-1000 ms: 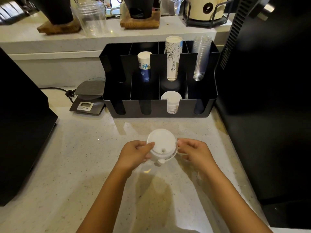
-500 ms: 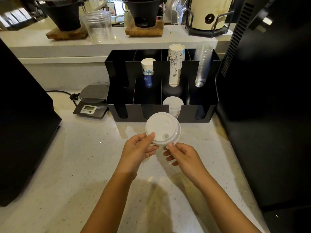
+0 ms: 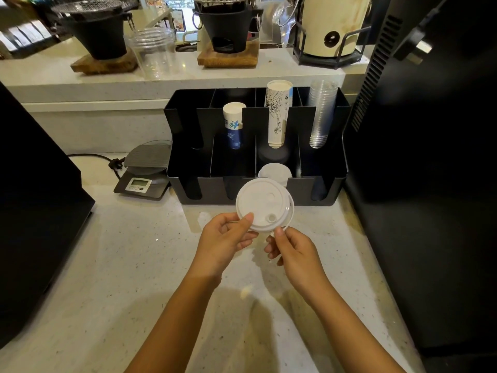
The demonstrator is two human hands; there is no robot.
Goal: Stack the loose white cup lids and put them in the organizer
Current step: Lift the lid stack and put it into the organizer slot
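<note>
Tabletop (image 3: 107,265): pale speckled stone, nothing loose lying on the part in view

Organizer (image 3: 322,184): black, at the far edge of the tabletop, divided into a far row and a near row of slotted compartments
- far row, left to right: leftmost looks empty; short blue-and-white cups (image 3: 233,125); tall printed cups (image 3: 277,114); clear cups (image 3: 321,114)
- near row: one compartment, second from right, holds stored lids (image 3: 274,170); the others look dark and empty, though their floors are hidden

Lids (image 3: 265,205): white stack held above the tabletop, just in front of the organizer's near wall, top face toward the camera, tilted; how many it contains cannot be told

Left hand (image 3: 224,242): fingers closed on the lower left rim, thumb on top

Right hand (image 3: 294,251): fingers pinching the near rim, thumb at the edge

Risks, as judged:
- both grips sit on the near edge only, so the stack could fan apart or drop a lid while carried
- the rim could catch on the front wall or a divider if entered tilted
- it could go into a wrong, empty slot
- it could sit crooked on the stored lids unless lined up with them
</note>
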